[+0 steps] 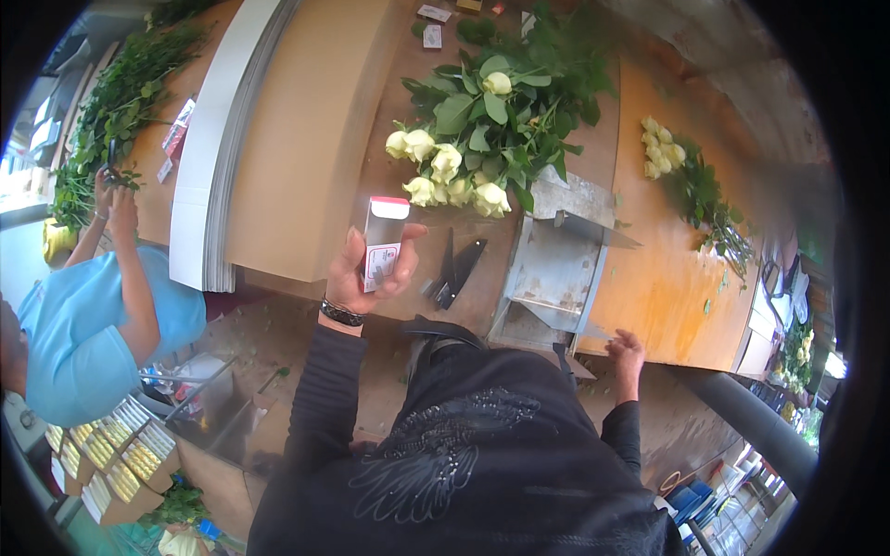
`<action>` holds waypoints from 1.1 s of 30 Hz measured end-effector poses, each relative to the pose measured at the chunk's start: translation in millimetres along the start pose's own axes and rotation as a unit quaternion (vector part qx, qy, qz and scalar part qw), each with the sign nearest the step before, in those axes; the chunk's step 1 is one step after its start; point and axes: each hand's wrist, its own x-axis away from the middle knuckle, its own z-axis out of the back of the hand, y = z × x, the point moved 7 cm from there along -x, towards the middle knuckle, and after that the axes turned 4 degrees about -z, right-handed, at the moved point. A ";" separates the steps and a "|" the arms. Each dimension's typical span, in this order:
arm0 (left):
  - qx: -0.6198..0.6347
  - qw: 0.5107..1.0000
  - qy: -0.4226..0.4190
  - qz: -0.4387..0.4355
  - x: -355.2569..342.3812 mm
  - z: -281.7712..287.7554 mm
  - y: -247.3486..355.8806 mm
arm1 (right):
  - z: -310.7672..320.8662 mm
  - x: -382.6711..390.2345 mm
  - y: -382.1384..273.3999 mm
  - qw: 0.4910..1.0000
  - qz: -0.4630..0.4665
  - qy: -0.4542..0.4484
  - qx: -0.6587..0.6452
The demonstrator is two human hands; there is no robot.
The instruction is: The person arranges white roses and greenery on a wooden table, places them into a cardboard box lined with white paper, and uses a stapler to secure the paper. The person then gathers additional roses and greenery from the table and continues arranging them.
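My left hand (375,269) is closed around a small, flat grey and white box (385,232) with a red top edge and a printed label, held upright above the table's front edge. My right hand (627,349) is over the near edge of the bench at the right, fingers loosely bent and apart, with nothing visible in them. Beyond the left hand lies a bunch of cream-white roses (447,165), heads toward me, among dark green leaves. A black V-shaped tool (459,271), its kind unclear, rests between that hand and a worn metal stand (553,269).
A tall stack of cardboard sheets (301,139) is left of the roses. Another white rose bunch (663,148) lies on the orange-brown board (649,287) at right. A person in a light blue shirt (102,324) works at far left beside green stems (130,88). Small labels (432,36) lie at the back.
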 end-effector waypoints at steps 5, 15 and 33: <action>-0.062 0.996 -0.053 0.028 6.2 -22.2 -7.8 | 28.6 31.7 -89.7 0.983 0.143 0.098 -0.061; -0.190 0.959 -0.115 0.177 6.6 -91.4 -42.6 | -155.6 282.0 -329.7 0.797 0.537 -0.271 0.056; -0.179 0.965 -0.154 0.116 82.0 -115.6 -67.0 | -205.1 345.8 -284.9 0.707 0.635 -0.311 0.015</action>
